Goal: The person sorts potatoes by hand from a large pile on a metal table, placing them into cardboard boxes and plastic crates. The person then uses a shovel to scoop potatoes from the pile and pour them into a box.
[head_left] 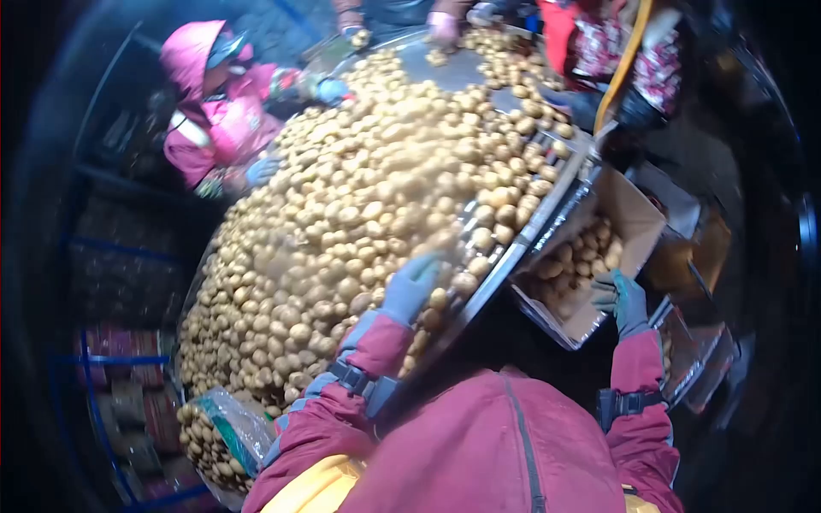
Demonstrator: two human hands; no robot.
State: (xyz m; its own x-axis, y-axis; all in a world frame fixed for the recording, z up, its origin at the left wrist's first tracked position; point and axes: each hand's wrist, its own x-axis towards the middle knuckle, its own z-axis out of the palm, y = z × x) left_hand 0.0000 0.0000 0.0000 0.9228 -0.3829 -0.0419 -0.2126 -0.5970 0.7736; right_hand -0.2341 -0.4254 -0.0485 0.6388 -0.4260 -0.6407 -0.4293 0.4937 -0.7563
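Our big table [457, 73] is heaped nearly edge to edge with potatoes [342, 231] — bare metal shows at the far end, so most look unsorted into any box. A co-worker [235, 128] reaches in across from us. The cardboard box [637, 218] beside the rim seems only part full, its walls standing above the potatoes inside. Our gloved right hand [624, 299] is at its near edge, fingers slightly bent; our left hand [413, 286] reaches over the heap — we cannot tell whether either grips anything.
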